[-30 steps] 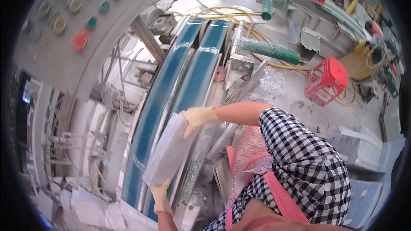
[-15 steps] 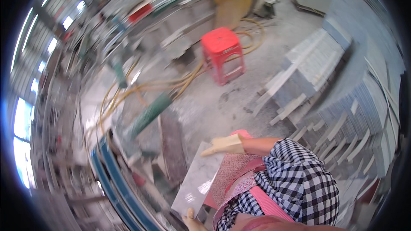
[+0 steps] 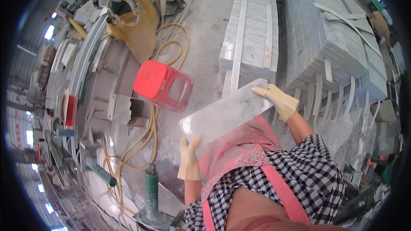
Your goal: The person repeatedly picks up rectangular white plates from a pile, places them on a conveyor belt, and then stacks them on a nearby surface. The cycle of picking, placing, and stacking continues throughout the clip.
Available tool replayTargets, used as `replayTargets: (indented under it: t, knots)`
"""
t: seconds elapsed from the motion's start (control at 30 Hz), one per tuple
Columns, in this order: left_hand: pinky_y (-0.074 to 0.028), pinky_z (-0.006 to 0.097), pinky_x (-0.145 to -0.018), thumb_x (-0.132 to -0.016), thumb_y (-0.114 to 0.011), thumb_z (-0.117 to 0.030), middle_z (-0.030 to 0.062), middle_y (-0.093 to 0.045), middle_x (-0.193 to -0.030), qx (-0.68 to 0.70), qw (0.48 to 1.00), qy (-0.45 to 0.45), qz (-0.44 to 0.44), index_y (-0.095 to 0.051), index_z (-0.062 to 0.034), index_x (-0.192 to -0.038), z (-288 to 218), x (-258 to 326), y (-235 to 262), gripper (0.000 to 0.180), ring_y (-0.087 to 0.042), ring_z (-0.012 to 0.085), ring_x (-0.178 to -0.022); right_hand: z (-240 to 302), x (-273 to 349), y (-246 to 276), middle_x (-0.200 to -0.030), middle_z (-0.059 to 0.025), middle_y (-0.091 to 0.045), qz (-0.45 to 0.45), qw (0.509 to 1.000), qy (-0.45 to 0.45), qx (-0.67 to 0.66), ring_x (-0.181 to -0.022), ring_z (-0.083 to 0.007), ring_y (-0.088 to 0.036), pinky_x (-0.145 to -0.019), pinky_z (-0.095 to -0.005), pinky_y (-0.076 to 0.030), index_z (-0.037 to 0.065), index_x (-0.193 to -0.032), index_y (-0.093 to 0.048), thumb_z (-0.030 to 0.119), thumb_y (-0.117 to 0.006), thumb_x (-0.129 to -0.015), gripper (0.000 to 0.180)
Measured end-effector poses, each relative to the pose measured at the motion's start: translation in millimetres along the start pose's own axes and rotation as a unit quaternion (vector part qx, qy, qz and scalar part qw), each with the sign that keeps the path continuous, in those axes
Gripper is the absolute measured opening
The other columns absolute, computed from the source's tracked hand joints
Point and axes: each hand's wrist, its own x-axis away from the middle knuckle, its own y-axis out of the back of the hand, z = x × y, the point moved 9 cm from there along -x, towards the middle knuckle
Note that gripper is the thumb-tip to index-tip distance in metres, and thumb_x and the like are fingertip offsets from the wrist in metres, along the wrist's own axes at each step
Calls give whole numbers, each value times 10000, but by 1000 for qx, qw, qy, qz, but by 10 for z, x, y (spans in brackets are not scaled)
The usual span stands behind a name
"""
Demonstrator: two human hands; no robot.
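Note:
A white-grey marble tile (image 3: pixel 227 113), long and polished, is held out in front of my pink apron. My left hand (image 3: pixel 189 157), in a cream rubber glove, grips its near left end, thumb and fingers at the edge. At the tile's right end my right hand (image 3: pixel 279 100), gloved alike, has its thumb and fingers closed around the corner. The fingers under the tile are hidden. Beyond the tile's far edge stands a long stack of similar pale tiles (image 3: pixel 250 30) with strips lying across it.
A red plastic stool (image 3: pixel 162 84) stands ahead to the left. Yellow hoses (image 3: pixel 153 141) snake over the floor past a green roller (image 3: pixel 151 192). A larger tile stack (image 3: pixel 325 30) with protruding strips fills the right. Machinery (image 3: pixel 96 77) lines the left side. Another person (image 3: pixel 385 164) shows at the far right.
My body and view have turned right, from the blue rails toward the tile stacks. The tile has swung round with me and now lies more crosswise, both hands still on it.

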Motion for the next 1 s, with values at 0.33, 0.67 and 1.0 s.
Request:
replayTargets:
  t: [0.33,0.67,1.0]
  knots:
    - [-459,358,-985,-795,-743,-241,172,-632,-1235,-76,951,73,291,-523,61,-1330,-933,-1568,-928,653,-606,243,-1126,289,184,379,-1130,-105,-692,-233,955,16,-183,-1020,-161,-659,-872,-284,-508,-55,-1207,-631,263,-663,-942,415]
    - [-432,354,-1022,-800,-762,-248,184,-602,-1292,-106,898,146,400,-494,84,-1353,-1711,-2812,-1782,698,-581,251,-1182,841,-182,495,-1137,-112,-696,-376,894,-36,-241,-977,-179,-679,-869,-304,-523,-53,-1177,-654,258,-658,-949,386]
    - [-450,371,-1024,-786,-808,-176,177,-613,-1279,-158,900,118,388,-509,73,-1337,-2274,-4247,-2509,675,-594,266,-1166,1292,-1467,943,-1137,-110,-692,-414,875,3,-251,-1005,-164,-658,-882,-301,-508,-42,-1206,-650,335,-713,-904,487]
